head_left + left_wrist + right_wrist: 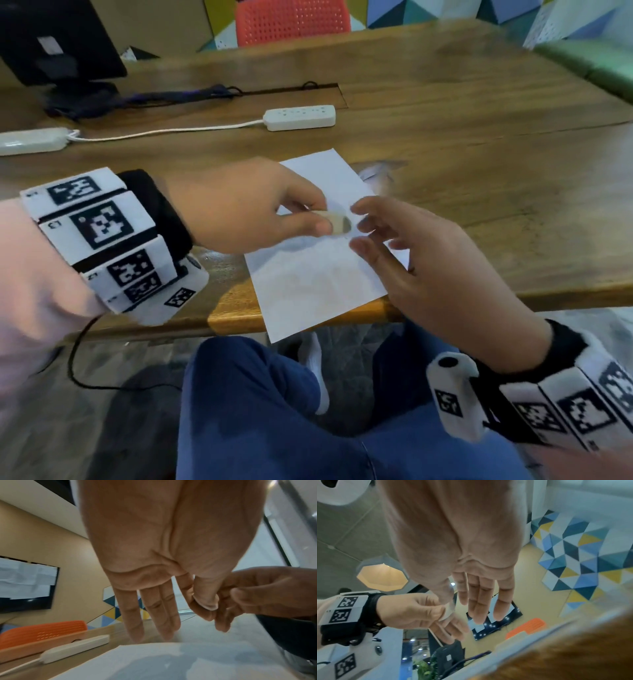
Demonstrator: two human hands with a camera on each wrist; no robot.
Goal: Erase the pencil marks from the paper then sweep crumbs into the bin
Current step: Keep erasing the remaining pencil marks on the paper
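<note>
A white sheet of paper [308, 284] lies on the wooden table [479, 171], its near corner hanging over the front edge. My left hand [325, 219] hovers over the sheet and pinches a small pale eraser [337, 222] between thumb and fingers. The right wrist view also shows the eraser [447, 611] in that pinch. My right hand [366, 233] is just right of the eraser, fingers straight and spread, thumb tip close to it. Any pencil marks on the paper are too faint to make out. No bin is in view.
A white power strip [300, 117] with its cord lies behind the paper, and another [32, 141] sits at the far left. A dark monitor [58, 41] stands at the back left. A red chair [293, 20] is beyond the table. My knees are below the table edge.
</note>
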